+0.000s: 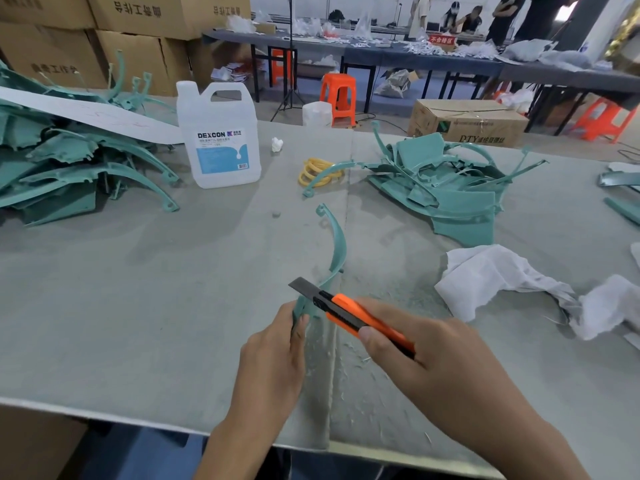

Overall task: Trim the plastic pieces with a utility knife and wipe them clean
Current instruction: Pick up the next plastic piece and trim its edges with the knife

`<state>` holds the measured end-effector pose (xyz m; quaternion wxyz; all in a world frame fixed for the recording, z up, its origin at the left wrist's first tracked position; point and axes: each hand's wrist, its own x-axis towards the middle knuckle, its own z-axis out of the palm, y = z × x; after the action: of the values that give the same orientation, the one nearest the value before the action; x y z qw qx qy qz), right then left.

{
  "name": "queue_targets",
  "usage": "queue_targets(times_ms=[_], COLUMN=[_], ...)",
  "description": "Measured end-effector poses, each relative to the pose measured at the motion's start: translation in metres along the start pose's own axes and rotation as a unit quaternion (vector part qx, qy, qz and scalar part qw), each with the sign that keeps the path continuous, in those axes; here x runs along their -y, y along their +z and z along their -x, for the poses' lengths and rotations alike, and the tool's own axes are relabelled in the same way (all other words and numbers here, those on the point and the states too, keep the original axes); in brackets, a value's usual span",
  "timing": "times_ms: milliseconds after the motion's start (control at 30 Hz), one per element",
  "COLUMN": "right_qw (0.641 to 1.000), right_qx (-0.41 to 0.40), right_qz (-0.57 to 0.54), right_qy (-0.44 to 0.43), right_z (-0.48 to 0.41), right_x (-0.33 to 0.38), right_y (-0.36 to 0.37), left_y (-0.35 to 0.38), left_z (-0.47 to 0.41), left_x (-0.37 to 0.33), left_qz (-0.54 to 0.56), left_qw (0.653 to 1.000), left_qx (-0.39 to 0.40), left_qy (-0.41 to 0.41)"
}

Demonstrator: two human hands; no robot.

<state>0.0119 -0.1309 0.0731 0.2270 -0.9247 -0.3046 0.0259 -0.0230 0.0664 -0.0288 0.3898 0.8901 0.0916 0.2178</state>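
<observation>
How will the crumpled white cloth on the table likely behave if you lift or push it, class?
The white cloth lies in loose, crumpled folds, so it is probably floppy and light. Pushed across the table, it would likely bunch up rather than slide whole. It seems unlikely to roll.

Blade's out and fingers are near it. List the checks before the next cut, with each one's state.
1. Left grip holds the strip: ok.
2. Right grip wrapped round the knife: ok.
3. Blade extended: ok.
4. Blade edge seated on the strip: cannot tell.
5. Left fingertips away from the blade: not ok, they sit just below it.
6. Cloth at hand for wiping: ok, it lies to the right.
</observation>
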Motion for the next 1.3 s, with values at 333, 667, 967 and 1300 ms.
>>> queue_targets(times_ms=[333,667,967,1300], right_qw=[0.988,0.991,0.993,0.990], right_qx=[-0.061,-0.045,-0.051,-0.096], right_qz=[0.064,-0.125,-0.102,-0.038], right_qy=[0.124,0.004,-0.042,0.092], right_z=[-0.068,-0.039,-0.033,-0.087], right_x=[-0.077,-0.033,-0.007,-0.044], right_y=[0.017,0.056,0.091,0.091], left_y=[0.003,-0.002,-0.005,-0.011], left_z=[0.005,-0.008,-0.016,-0.023], left_x=[-0.003,0.014,0.026,0.040], left_qz=[-0.046,0.033,0.100,0.183], left_qw=[0.998,0.998,0.990,0.970], left_qx=[0.006,-0.032,-0.050,-0.060], left_qy=[0.043,-0.036,-0.086,-0.146])
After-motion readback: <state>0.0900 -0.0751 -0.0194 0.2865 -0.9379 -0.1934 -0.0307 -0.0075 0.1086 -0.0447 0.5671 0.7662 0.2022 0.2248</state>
